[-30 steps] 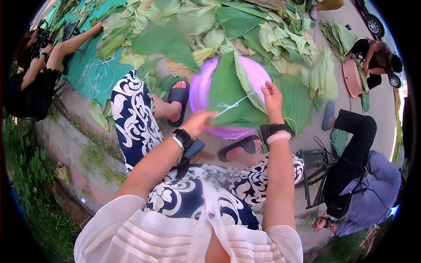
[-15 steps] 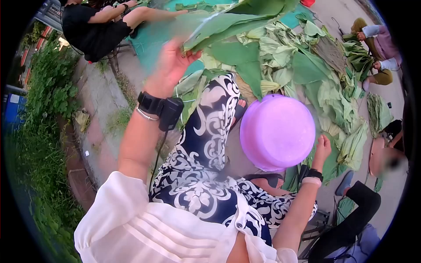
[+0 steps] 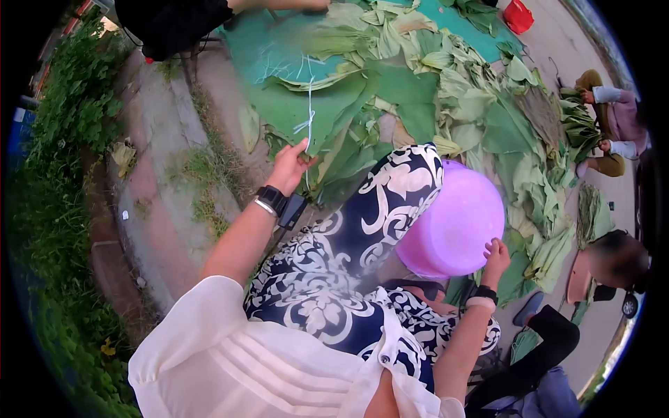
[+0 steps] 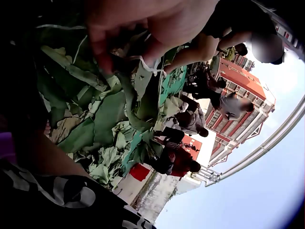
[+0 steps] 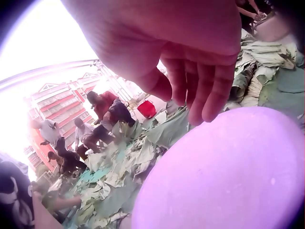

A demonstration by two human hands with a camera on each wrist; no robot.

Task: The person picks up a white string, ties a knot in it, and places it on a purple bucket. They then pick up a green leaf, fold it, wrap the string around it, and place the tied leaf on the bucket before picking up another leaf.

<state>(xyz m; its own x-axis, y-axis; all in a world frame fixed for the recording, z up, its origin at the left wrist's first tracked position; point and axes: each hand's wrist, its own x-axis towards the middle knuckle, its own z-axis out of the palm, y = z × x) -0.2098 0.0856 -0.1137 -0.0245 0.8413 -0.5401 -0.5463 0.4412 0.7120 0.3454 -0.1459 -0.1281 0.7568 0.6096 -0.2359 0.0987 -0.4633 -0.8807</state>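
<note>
Basin (image 3: 453, 223) overturned under right hand (image 3: 496, 254); left hand (image 3: 289, 167) grips leaves (image 3: 327, 111).

Red bucket (image 3: 518, 15) standing beside green tarp (image 3: 258, 49); grass verge (image 3: 66, 118) bordering pavement; seated person (image 3: 617, 111) bending forward.

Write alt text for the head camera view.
A seated person's left hand touches a string-tied bundle of green leaves on the ground, while the right hand rests its fingertips on an upturned purple basin. Loose green leaves lie heaped around, with other people nearby.
</note>
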